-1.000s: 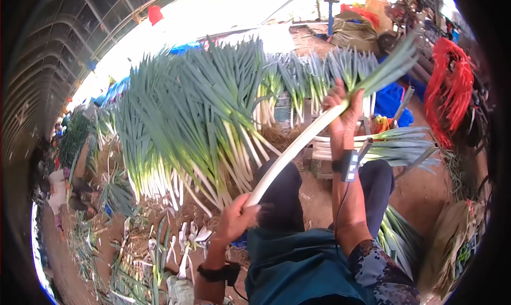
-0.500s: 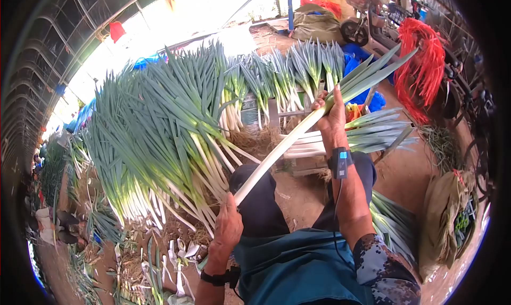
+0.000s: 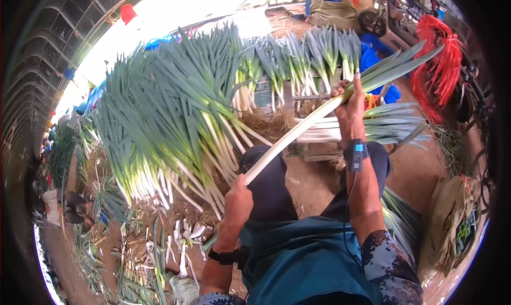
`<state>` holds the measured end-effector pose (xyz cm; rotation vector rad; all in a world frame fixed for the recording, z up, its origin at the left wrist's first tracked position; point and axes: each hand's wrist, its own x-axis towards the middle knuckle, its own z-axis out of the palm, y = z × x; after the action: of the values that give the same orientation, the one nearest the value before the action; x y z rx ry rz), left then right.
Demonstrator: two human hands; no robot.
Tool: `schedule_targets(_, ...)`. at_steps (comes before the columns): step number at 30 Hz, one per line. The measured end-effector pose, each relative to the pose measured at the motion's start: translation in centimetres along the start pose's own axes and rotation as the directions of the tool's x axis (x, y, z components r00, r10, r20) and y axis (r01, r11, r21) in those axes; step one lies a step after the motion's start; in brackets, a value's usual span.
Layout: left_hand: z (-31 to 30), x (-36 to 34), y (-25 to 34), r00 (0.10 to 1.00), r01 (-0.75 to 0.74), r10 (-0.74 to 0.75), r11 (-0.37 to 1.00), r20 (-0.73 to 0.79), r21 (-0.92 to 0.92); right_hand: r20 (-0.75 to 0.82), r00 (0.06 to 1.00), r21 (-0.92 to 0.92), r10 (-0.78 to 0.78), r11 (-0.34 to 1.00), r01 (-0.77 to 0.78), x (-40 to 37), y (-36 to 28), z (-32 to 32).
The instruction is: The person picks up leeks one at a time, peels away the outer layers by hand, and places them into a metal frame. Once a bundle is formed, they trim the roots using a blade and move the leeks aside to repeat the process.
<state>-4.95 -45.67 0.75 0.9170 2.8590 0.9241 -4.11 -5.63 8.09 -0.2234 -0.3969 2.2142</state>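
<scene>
Over the person's lap, the left hand (image 3: 238,198) has its fingers curled shut around the root end of one long leek with a white shaft and flat green leaves (image 3: 298,136). The right hand (image 3: 351,104) wraps the stalk higher up, where white turns to green, with its fingers closed and the thumb raised along it. The leek hangs in the air between the two fists, above the dark trousers (image 3: 271,182).

The shaft looks bare and clean, so this stalk seems already stripped. Just beyond the right hand, a modest layer of clean leeks (image 3: 386,127) lies across a white slatted crate (image 3: 314,144). Pale peeled skins (image 3: 183,241) litter the earth at lower left. The big heap of green-topped leeks (image 3: 175,113) on the left is far larger, so most of the lot appears unhandled.

The leek's long axis runs on a diagonal, root end low and near the body. Its leaf tips fan up and to the right, toward a hanging bundle of red cord (image 3: 444,65).
</scene>
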Motion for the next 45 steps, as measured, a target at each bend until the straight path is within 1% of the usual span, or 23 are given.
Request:
schedule_targets(3,-0.1,0.1,-0.6,0.993,-0.046,0.026,0.984,-0.114,-0.17,-0.058,0.997,-0.041,-0.057,0.998,0.055,0.2,0.2,0.3)
schedule_targets(4,-0.5,0.2,-0.8,0.995,0.044,-0.072,0.937,-0.068,-0.347,-0.086,0.995,-0.044,-0.057,0.998,0.053,0.4,0.2,0.5)
schedule_targets(6,-1.0,0.1,0.6,0.965,-0.12,0.019,0.917,-0.261,-0.381,-0.142,0.982,-0.134,-0.122,0.986,0.103,0.3,0.2,1.7)
schedule_targets(8,-0.8,0.7,-0.5,0.993,0.023,-0.088,0.814,-0.084,-0.581,-0.136,0.984,-0.171,-0.117,0.981,0.093,-0.2,0.4,3.3)
schedule_targets(9,-1.6,1.1,-0.4,0.995,0.013,-0.067,0.799,-0.068,-0.601,-0.037,0.996,-0.109,-0.082,0.991,0.077,-0.2,0.2,3.1)
schedule_targets(10,-2.4,1.8,-0.6,0.995,0.068,-0.097,0.737,-0.005,-0.673,0.095,0.995,-0.009,0.04,0.999,-0.039,0.0,-0.4,2.8)
schedule_targets(12,-3.8,2.6,-0.8,0.978,0.202,-0.164,0.591,0.129,-0.781,0.206,0.975,0.053,0.077,0.995,-0.09,-0.9,-1.7,3.5)
schedule_targets(13,-4.2,3.2,0.0,0.963,0.245,-0.222,0.497,0.151,-0.833,0.254,0.965,-0.028,0.073,0.997,-0.068,-0.6,-2.2,3.4)
schedule_targets(16,-5.0,4.9,-1.3,0.945,0.295,-0.254,0.388,0.206,-0.873,0.362,0.919,-0.196,0.155,0.977,-0.088,1.2,-3.8,0.6)
schedule_targets(17,-4.8,5.4,-1.5,0.949,0.269,-0.263,0.399,0.171,-0.876,0.297,0.944,-0.244,0.144,0.967,-0.071,1.4,-3.8,0.4)
schedule_targets(20,-4.3,7.2,-4.9,0.987,0.138,-0.162,0.806,0.011,-0.575,0.129,0.99,-0.343,0.056,0.939,-0.009,0.9,-3.2,0.1)
schedule_targets(22,-5.0,5.8,-6.3,0.973,0.202,-0.203,0.979,-0.106,-0.022,0.069,0.998,-0.382,-0.003,0.924,0.029,0.9,-2.8,-0.2)
schedule_targets(24,-5.6,5.1,-9.4,0.974,0.21,-0.134,0.834,-0.181,0.511,0.053,0.998,-0.416,-0.04,0.908,0.059,1.8,-2.4,-0.8)
schedule_targets(25,-6.3,5.4,-9.8,0.969,0.239,-0.205,0.915,-0.135,0.324,0.054,0.993,-0.437,-0.101,0.892,0.114,1.6,-2.3,-0.5)
schedule_targets(28,-7.8,6.7,-0.8,0.985,0.128,-0.092,0.955,-0.144,0.266,0.007,0.999,-0.413,-0.049,0.909,0.047,1.8,-1.9,0.0)
schedule_targets(30,-7.2,8.4,3.6,0.981,-0.101,0.155,0.925,-0.121,0.367,0.02,0.998,-0.337,-0.056,0.94,0.06,1.8,-1.3,0.4)
schedule_targets(33,-5.3,11.5,5.5,0.875,-0.384,0.469,0.823,-0.118,0.419,0.046,0.999,-0.337,-0.015,0.941,0.029,1.1,-2.2,1.6)
schedule_targets(35,-4.2,13.4,4.9,0.978,-0.206,0.196,0.956,0.064,0.212,0.011,1.0,-0.356,0.023,0.934,-0.017,1.3,-4.3,1.7)
schedule_targets(36,-3.6,14.2,4.6,0.98,-0.094,0.07,0.988,0.187,0.124,-0.006,1.0,-0.402,0.001,0.916,-0.004,1.1,-5.6,1.9)
schedule_targets(37,-2.8,14.4,4.6,0.969,-0.242,0.237,0.967,0.072,0.077,0.016,1.0,-0.401,0.015,0.916,-0.007,1.9,-6.7,1.0)
schedule_targets(40,-0.9,15.5,5.9,0.958,-0.207,0.223,0.973,0.18,-0.106,0.074,0.997,-0.45,0.005,0.893,0.029,3.1,-10.1,-0.6)
schedule_targets(44,-0.1,18.5,8.4,0.957,-0.209,0.254,0.94,0.144,-0.27,0.018,0.999,-0.65,0.04,0.759,-0.019,3.7,-13.7,-2.2)
schedule_targets(45,0.7,19.8,7.7,0.929,-0.313,0.354,0.907,0.106,-0.28,0.008,1.0,-0.689,-0.008,0.724,0.011,4.2,-14.3,-3.1)
